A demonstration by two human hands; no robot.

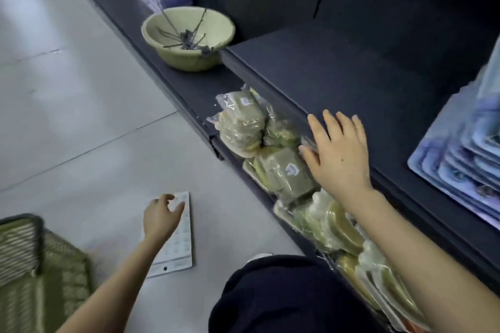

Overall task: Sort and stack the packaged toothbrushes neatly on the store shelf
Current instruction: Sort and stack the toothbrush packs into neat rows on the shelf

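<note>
one floor pack (178,251) (white), one bowl (189,60)

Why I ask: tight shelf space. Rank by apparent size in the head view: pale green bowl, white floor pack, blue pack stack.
1. Stack of blue flat packs, though cropped by the frame.
2. Pale green round plastic bowl.
3. White flat card pack, partly under the left hand.

The left forearm (113,278) and right forearm (405,246) are bare. Dark navy trousers (270,295) cover the knee. A white shoe tip (260,255) shows.
</note>
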